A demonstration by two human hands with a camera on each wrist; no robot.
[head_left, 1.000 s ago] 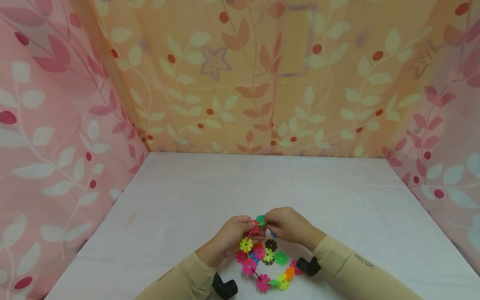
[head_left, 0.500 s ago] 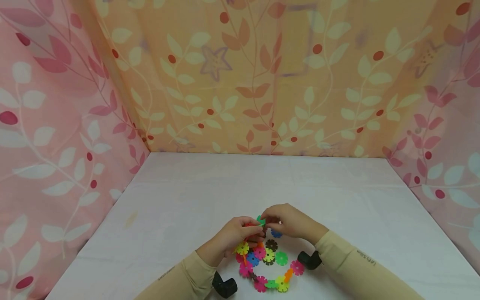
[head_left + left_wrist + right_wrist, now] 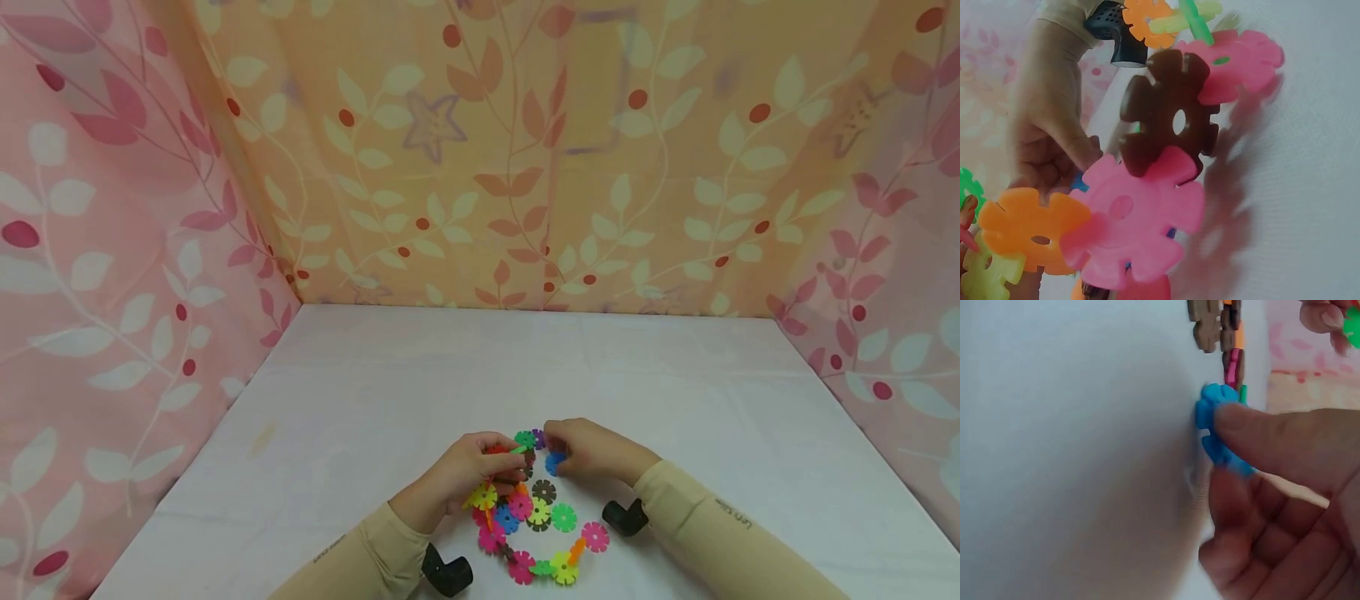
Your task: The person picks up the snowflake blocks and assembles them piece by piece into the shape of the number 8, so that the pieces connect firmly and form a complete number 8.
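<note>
My left hand [image 3: 474, 468] grips one end of a chain of plastic snowflake discs, where a red disc and an edge-on green disc [image 3: 519, 449] show at the fingertips. From there the chain runs down through a yellow disc [image 3: 483, 497] and a pink disc [image 3: 521, 568], ending at another pink disc [image 3: 596, 537] on the table. In the left wrist view, a brown disc [image 3: 1169, 119] and a pink disc [image 3: 1132, 215] of the chain fill the foreground. My right hand [image 3: 596, 446] pinches a loose blue disc [image 3: 1211, 403] between thumb and finger, low over the table.
Several loose discs lie inside the chain's curve, among them a green one [image 3: 563, 517] and a brown one [image 3: 544, 492]. Behind the left fingertips are a green disc [image 3: 524, 438] and a purple disc [image 3: 538, 437]. Patterned cloth [image 3: 420, 167] walls the white table [image 3: 375, 367].
My right hand has let go at the chain's green end, moved right and pinched the blue disc. My left hand keeps its grip; the chain has shifted slightly left.
</note>
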